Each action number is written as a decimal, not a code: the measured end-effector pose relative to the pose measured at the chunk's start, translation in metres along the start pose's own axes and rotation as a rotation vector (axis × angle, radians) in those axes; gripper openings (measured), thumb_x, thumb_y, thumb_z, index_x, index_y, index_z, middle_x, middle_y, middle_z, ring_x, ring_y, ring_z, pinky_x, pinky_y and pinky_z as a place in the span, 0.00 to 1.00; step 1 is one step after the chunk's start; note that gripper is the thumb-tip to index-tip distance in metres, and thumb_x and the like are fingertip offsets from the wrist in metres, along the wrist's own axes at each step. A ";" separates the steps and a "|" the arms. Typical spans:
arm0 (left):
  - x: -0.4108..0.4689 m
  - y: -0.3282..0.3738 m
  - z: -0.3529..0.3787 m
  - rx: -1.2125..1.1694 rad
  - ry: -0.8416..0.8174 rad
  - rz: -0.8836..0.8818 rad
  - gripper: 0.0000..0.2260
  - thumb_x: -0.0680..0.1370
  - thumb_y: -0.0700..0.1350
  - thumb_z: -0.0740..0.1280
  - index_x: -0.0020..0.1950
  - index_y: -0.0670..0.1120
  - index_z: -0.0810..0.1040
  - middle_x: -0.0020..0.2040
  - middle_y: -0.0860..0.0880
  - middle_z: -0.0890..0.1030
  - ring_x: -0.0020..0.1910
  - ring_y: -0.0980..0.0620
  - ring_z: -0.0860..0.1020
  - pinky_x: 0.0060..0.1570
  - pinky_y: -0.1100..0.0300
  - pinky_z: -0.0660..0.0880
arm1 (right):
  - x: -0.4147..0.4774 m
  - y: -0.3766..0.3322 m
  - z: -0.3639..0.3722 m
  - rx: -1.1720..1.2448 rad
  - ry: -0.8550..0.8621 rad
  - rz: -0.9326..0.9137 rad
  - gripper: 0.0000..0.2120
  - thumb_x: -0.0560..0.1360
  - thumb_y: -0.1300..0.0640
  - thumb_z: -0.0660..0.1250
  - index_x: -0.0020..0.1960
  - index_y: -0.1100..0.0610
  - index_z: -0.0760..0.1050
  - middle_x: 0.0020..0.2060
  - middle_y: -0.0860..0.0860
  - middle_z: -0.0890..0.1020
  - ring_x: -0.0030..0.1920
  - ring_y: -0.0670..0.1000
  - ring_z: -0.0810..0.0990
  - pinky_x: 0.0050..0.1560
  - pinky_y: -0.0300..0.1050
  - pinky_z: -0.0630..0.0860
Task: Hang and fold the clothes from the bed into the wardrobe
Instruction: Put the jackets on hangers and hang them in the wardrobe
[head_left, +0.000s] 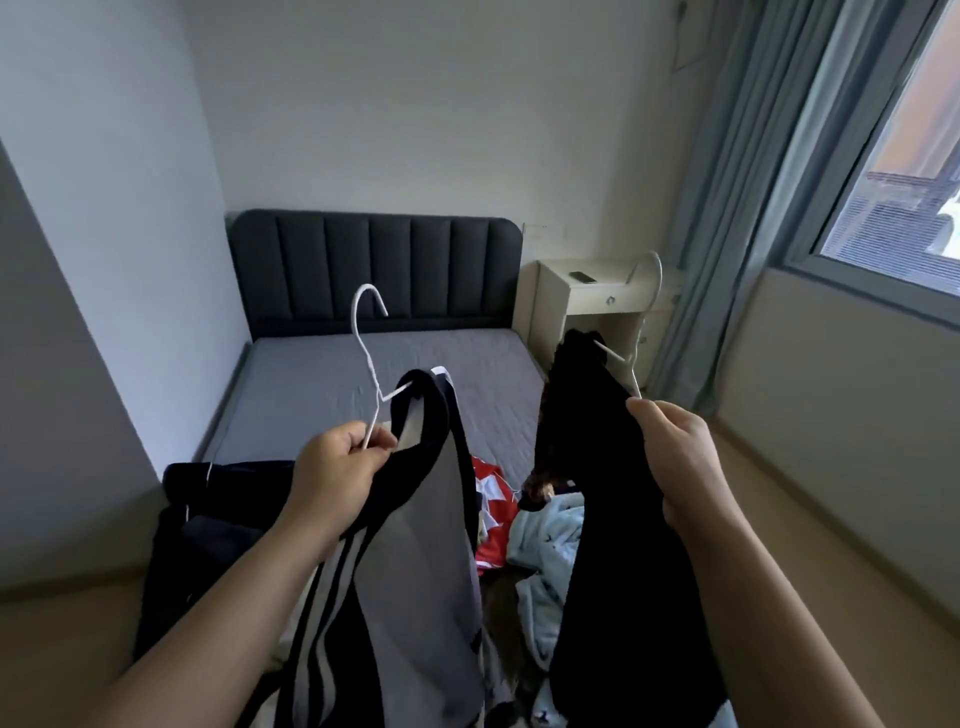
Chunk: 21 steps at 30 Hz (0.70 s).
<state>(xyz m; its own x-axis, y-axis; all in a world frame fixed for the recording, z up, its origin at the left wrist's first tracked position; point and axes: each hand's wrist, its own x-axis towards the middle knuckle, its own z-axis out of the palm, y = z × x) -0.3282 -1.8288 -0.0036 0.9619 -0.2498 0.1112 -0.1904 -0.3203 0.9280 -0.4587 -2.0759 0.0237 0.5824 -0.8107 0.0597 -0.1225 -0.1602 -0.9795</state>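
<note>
My left hand (335, 470) grips a white wire hanger (368, 343) that carries a black and grey top with white stripes (410, 571). My right hand (675, 457) grips a second white hanger (647, 291) with a black garment (618, 519) draped over it. Both hang in front of me above the foot of the bed (311, 384). Below them on the mattress lie a red and white garment (491, 512), a pale blue garment (545, 525) and a dark pile (218, 499) at the left. The wardrobe is out of view.
A dark padded headboard (374, 270) stands against the far wall. A cream bedside table (597, 306) with a dark flat object (583, 277) on it sits to its right. Blue curtains (737, 208) and a window (904, 156) fill the right side.
</note>
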 end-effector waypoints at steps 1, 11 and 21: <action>-0.002 -0.001 -0.007 -0.022 0.015 -0.001 0.09 0.75 0.37 0.67 0.37 0.49 0.79 0.35 0.52 0.80 0.37 0.52 0.76 0.41 0.59 0.70 | -0.003 -0.002 0.005 -0.006 -0.024 0.001 0.14 0.76 0.53 0.63 0.42 0.64 0.77 0.31 0.54 0.75 0.31 0.53 0.73 0.32 0.46 0.70; -0.009 -0.032 -0.076 -0.029 0.023 0.070 0.09 0.78 0.42 0.66 0.41 0.53 0.82 0.43 0.37 0.83 0.39 0.44 0.79 0.43 0.56 0.74 | -0.050 -0.016 0.063 -0.078 -0.101 -0.070 0.14 0.77 0.53 0.63 0.43 0.65 0.78 0.29 0.54 0.74 0.30 0.51 0.71 0.32 0.44 0.66; -0.026 -0.075 -0.179 -0.018 0.214 0.072 0.12 0.78 0.42 0.66 0.37 0.52 0.80 0.31 0.46 0.79 0.30 0.59 0.73 0.32 0.72 0.67 | -0.116 -0.043 0.165 -0.014 -0.370 -0.112 0.15 0.80 0.57 0.62 0.44 0.69 0.76 0.32 0.58 0.71 0.34 0.55 0.68 0.36 0.47 0.63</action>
<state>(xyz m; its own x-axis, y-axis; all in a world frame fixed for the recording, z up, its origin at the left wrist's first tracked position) -0.3039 -1.6344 -0.0125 0.9660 -0.0709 0.2488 -0.2586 -0.2915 0.9209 -0.3882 -1.8815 0.0273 0.8434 -0.5297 0.0904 -0.0507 -0.2459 -0.9680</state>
